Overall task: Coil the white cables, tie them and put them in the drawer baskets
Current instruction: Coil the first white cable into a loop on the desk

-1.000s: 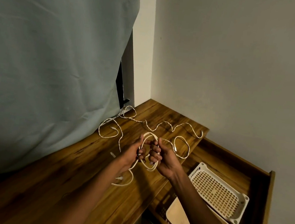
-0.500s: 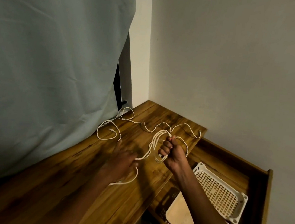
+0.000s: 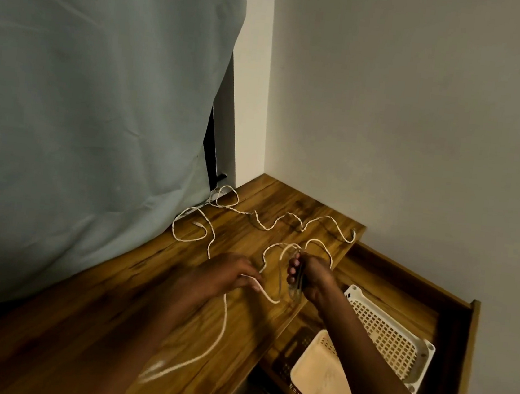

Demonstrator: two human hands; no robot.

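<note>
Right hand point(image 3: 309, 275) grips a few coiled loops above the desk point(image 3: 109, 309) edge while left hand point(image 3: 227, 275) pinches the white cable point(image 3: 223, 319), whose loose tail could snag and spill the coil.

The room is dim and warm-toned, with soft light falling on the wall point(image 3: 423, 118) at the right. The left hand point(image 3: 227, 277) and the trailing cable point(image 3: 221, 322) smear with motion blur. Straight edges bow toward the corners, and the counter point(image 3: 76, 321) darkens near the lower left.
</note>
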